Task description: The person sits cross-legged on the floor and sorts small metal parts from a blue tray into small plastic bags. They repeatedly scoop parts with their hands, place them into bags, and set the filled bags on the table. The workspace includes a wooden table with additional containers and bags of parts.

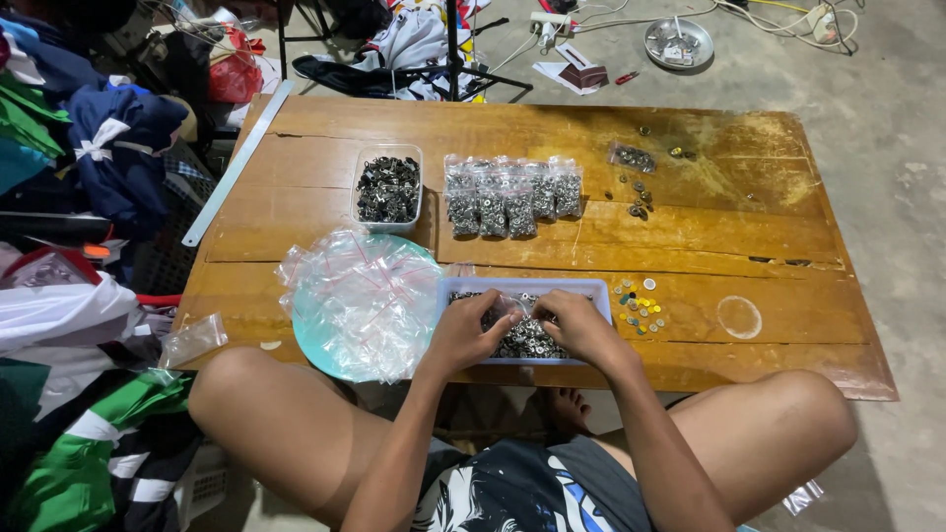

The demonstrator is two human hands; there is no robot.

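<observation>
Both hands reach into a pale rectangular tray [591, 290] full of small metal fasteners at the near edge of a low wooden table [690, 246]. My left hand [465, 331] and my right hand [576, 323] pinch a small clear plastic bag [509, 313] held between them over the tray. Whether pieces are inside the bag is too small to tell. A heap of empty clear zip bags [360, 296] lies on a light green round plate just left of the tray.
A clear tub of dark metal parts [387, 187] and a row of filled bags [512, 197] sit mid-table. Small coloured buttons [639, 305] lie right of the tray. Loose parts [636, 182] lie farther back. A metal ruler [236, 163] overhangs the left edge; clothes pile at left.
</observation>
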